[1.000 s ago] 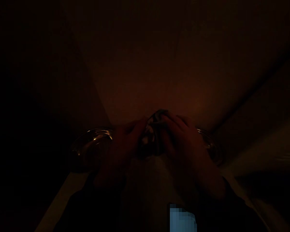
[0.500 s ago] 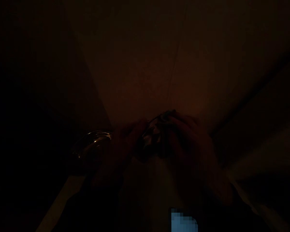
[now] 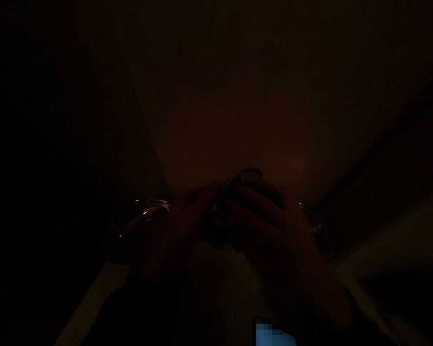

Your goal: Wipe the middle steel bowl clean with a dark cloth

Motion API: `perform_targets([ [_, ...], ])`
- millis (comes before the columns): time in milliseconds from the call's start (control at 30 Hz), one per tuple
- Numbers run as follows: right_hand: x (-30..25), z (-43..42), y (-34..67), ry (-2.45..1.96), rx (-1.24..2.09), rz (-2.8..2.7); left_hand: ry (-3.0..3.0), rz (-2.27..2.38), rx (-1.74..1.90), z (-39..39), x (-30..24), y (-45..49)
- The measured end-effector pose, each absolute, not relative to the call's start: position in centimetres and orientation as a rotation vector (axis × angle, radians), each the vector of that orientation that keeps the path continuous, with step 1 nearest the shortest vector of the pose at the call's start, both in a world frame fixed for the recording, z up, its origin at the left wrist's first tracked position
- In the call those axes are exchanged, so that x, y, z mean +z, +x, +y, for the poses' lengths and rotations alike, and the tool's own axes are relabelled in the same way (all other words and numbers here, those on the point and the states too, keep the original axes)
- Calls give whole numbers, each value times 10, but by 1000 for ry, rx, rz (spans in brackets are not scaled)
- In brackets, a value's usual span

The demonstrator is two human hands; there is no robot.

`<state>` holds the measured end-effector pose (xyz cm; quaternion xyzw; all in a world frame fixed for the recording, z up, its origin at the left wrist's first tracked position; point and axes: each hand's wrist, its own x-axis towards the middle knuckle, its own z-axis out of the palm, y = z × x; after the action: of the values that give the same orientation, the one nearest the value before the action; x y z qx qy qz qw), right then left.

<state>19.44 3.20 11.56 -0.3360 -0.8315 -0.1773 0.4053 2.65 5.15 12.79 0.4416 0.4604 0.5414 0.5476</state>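
Note:
The scene is very dark. My left hand (image 3: 187,216) and my right hand (image 3: 270,226) meet over a wide, shiny round basin (image 3: 139,218) whose rim glints at left and right. Both hands have their fingers curled around a small glossy object (image 3: 234,192) held between them above the basin's middle. What the object is I cannot make out; a curved, glass-like edge shows at its top. The left fingers grip its left side, the right fingers wrap over its front and right side.
A pale counter edge (image 3: 94,298) runs along the lower left, and another pale strip (image 3: 400,240) lies at the right. A dim wall (image 3: 231,105) rises behind the basin. Dark sleeves cover both my forearms.
The picture has grown darker. My right hand has shifted over the object, with its fingers now lying further left across its front. The left hand has stayed about where it was.

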Motion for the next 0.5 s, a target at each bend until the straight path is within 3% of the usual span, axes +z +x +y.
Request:
perform_targets([
  [133, 110, 37, 190, -789, -506, -2093, 1047, 1104, 1281, 49, 129, 29],
  [333, 109, 55, 215, -994, -324, -1922, 980, 1229, 1296, 45, 136, 31],
  [500, 103, 40, 190, -810, -457, -2044, 1028, 1209, 1303, 46, 138, 28],
])
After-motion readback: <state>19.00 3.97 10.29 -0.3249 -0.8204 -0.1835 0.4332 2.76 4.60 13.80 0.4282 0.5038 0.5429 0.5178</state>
